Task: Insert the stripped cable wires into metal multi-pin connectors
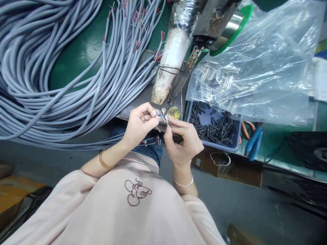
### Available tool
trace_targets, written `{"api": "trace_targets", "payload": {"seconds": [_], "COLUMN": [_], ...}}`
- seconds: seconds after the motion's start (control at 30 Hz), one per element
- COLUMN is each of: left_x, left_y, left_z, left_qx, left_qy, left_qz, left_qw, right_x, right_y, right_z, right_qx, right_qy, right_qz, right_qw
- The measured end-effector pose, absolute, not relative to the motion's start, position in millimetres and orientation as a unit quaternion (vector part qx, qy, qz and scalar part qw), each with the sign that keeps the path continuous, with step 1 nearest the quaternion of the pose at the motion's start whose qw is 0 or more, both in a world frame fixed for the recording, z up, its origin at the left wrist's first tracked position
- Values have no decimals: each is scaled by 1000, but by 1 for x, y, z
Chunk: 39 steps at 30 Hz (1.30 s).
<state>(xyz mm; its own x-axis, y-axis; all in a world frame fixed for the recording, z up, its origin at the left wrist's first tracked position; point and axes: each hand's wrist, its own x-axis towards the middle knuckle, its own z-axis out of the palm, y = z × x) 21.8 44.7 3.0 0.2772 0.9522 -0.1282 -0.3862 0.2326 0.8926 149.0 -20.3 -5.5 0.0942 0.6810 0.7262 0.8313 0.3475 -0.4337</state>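
My left hand (142, 123) is closed, its thumb and fingers pinching a cable end with thin coloured wires. At those wires sits a small metal multi-pin connector (165, 115), held at its lower right edge by the pinched fingertips of my right hand (182, 139). Just above the connector is the narrow metal tip of a soldering tool (171, 98), coming down from a dark holder beside a plastic-wrapped white tube (171, 58). Whether the tip touches the connector is too small to tell. Below my hands, cables with finished-looking connectors (157, 140) hang over my lap.
Many grey cables (84, 98) cover the left of the green table. At right are a blue tray (236, 144) of small black tubes, a clear plastic bag (270, 68) of metal connectors, blue-handled pliers (253, 143) and a green-rimmed spool (232, 32). A cardboard box (245, 174) lies below.
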Motion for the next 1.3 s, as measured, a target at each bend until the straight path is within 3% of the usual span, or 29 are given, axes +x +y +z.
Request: {"api": "trace_targets", "payload": {"seconds": [0.9,1.1,1.3], "left_x": [19,17,18], "left_y": [44,44,42], "left_z": [4,-2,-2], "left_qx": [472,468,440], "left_qy": [373,389,388], "left_qz": [509,487,479], "left_qw": [616,626,653], "right_x": [148,150,150], "right_y": [-14,-17,-18], "right_z": [-1,-3,-4], "right_qx": [-570,-562,-565], "right_qy": [-659,-692,-676], "right_qz": [-79,-91,-72], "right_qw": [484,444,468]}}
